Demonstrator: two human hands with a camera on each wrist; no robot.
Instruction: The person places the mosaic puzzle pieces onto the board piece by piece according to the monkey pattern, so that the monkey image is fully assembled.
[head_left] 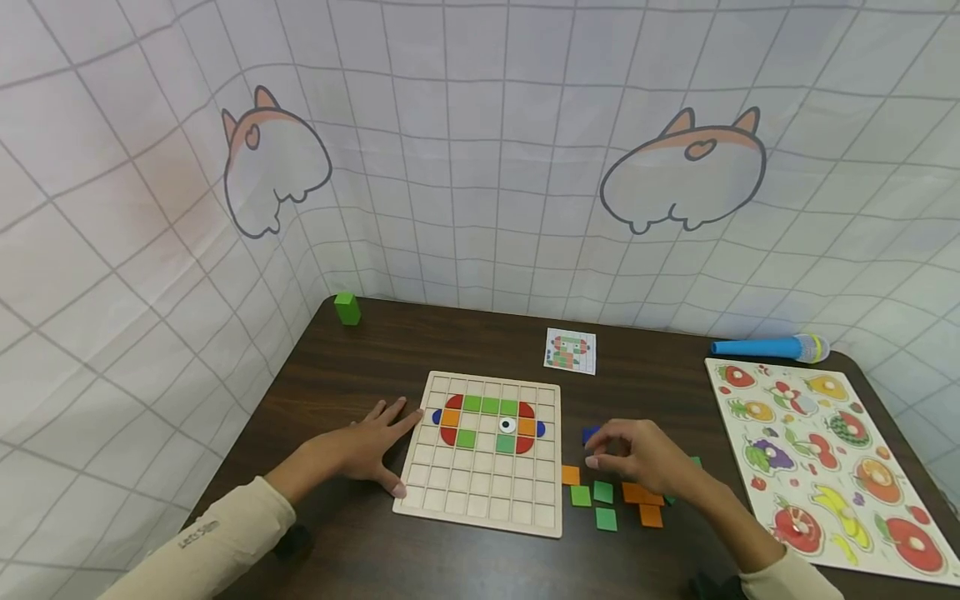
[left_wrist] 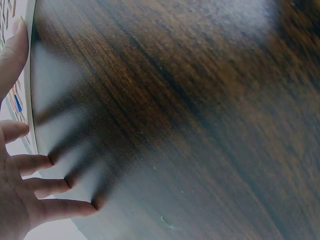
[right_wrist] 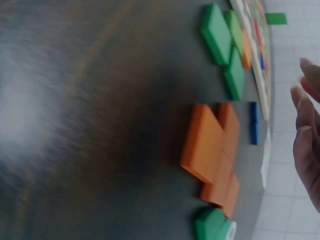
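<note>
A wooden grid board (head_left: 480, 492) lies on the table, bearing red, orange, green and blue pieces and one eye tile (head_left: 507, 425). My left hand (head_left: 371, 446) rests at its left side with fingers spread, the thumb touching the lower left corner; in the left wrist view, several fingertips (left_wrist: 95, 205) of that hand meet the tabletop. My right hand (head_left: 637, 454) hovers right of the board with bent fingers, thumb and index apart, no piece visible between them. Nearest to it are blue pieces (right_wrist: 254, 123), partly hidden in the head view. Orange tiles (right_wrist: 202, 145) and green tiles (right_wrist: 216, 35) lie below.
A printed pattern card (head_left: 570, 351) lies behind the board. A fruit puzzle board (head_left: 780, 442) and a blue toy microphone (head_left: 765, 348) occupy the right side. At the far left corner stands a green block (head_left: 347, 308). A white grid-patterned curtain (head_left: 480, 167) hangs behind the table.
</note>
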